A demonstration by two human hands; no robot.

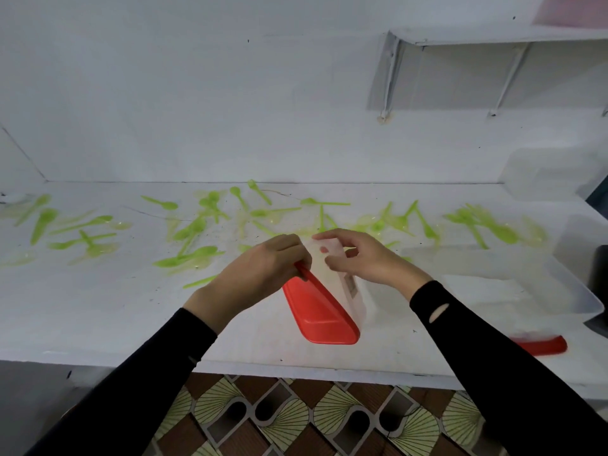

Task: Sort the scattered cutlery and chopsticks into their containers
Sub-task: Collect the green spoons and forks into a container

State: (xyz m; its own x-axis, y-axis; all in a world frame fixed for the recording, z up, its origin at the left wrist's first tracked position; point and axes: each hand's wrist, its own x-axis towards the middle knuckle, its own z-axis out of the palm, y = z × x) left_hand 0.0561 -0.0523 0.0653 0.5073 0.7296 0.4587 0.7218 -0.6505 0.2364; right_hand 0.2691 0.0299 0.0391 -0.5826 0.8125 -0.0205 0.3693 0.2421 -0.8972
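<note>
Black sleeves [148, 373] are reaching in from the near edge, and the 2 hands are meeting over a clear container [357, 307] tipped on the surface [115, 307]. The left hand [263, 268] is curling its fingers round the far edge of the red lid [316, 311], pinching it. The right hand [365, 258] is pinching the container's far rim between thumb and fingers. The lid seems to be parting from the box, so a sudden release is risking a jerk that flings lid or box into the green cutlery [197, 225]. That cutlery is lying scattered across the far half of the surface, none of it visibly sorted. A second red lid [543, 345] is sitting at the near right edge, where a sleeve could knock it off. A small label [351, 286] is showing on the container's side, too blurred to read.
</note>
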